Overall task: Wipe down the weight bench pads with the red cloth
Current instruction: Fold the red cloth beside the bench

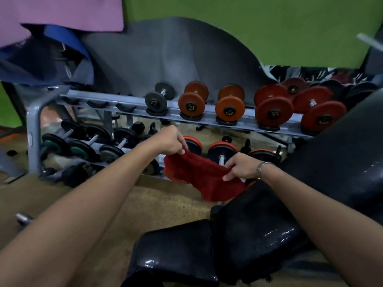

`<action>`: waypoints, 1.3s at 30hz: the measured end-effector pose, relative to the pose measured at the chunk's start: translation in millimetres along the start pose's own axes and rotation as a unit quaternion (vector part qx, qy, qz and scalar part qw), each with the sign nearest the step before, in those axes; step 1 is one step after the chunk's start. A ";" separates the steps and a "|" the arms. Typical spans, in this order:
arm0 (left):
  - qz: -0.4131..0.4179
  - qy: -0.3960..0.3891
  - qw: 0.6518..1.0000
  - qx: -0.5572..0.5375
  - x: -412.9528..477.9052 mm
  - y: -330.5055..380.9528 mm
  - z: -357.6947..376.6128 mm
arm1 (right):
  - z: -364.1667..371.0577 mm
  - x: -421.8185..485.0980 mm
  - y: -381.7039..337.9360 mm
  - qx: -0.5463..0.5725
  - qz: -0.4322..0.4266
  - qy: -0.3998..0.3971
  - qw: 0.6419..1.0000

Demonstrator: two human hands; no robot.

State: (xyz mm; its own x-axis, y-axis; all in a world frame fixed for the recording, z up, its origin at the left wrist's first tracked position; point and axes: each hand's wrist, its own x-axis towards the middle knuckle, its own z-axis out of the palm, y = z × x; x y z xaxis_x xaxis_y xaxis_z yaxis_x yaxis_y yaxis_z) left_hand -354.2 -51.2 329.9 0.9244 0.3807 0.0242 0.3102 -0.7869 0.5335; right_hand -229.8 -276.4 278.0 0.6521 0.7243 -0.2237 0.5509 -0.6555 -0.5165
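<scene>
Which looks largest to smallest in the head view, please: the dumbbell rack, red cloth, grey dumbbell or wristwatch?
1. dumbbell rack
2. red cloth
3. grey dumbbell
4. wristwatch
The cloth hangs nearer the camera, so it looks enlarged.

fuzzy red towelling cloth [205, 177]: soft, matt, napped | black padded vinyl bench pads [255, 228]: glossy, smooth, bright glints | grey painted metal dumbbell rack [116, 99]: satin | tan speckled floor [161, 201]: rough, matt

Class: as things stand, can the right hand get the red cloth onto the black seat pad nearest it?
Probably yes: the right hand holds the red cloth right by the seat pad, with nothing visibly between them.
</scene>
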 end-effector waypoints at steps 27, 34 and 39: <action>-0.081 0.130 0.927 -0.343 -53.5 35.8 85.2 | 44.4 -37.6 -46.2 0.455 -0.025 0.113 0.883; -0.160 -0.085 0.787 -0.590 -66.2 -5.2 88.6 | 90.4 -4.8 -31.2 0.501 0.002 0.080 0.862; -0.197 -0.012 0.874 -0.444 -61.3 -73.0 117.1 | 142.9 22.4 -37.5 0.545 0.087 0.027 0.834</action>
State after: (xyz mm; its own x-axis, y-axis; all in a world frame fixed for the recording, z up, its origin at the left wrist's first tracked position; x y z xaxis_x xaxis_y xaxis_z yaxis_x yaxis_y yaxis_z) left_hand -407.5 -74.0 190.5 0.7921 0.5182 -0.3226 0.3216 0.0949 0.9421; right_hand -310.3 -205.1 174.3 0.7116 0.6082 -0.3519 -0.3356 -0.1458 -0.9306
